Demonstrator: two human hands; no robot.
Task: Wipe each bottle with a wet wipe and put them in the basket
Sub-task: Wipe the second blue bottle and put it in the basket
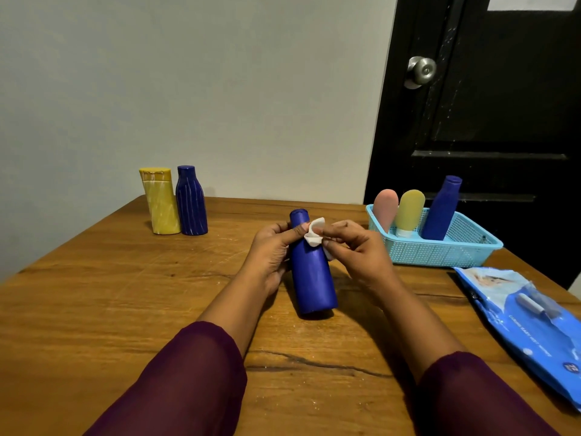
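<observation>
A tall blue bottle (312,278) stands on the wooden table (125,294) in front of me. My left hand (272,253) grips its upper left side. My right hand (355,250) pinches a small white wet wipe (314,236) against the bottle's shoulder, just below the cap. At the right sits a light blue basket (440,251) holding a pink tube (385,209), a yellow tube (408,212) and another blue bottle (441,209). At the far left of the table a yellow bottle (160,201) and a dark blue ribbed bottle (190,201) stand side by side.
A blue pack of wet wipes (528,322) lies at the table's right edge, just in front of the basket. A grey wall runs behind the table and a black door with a metal knob (421,71) stands at the back right.
</observation>
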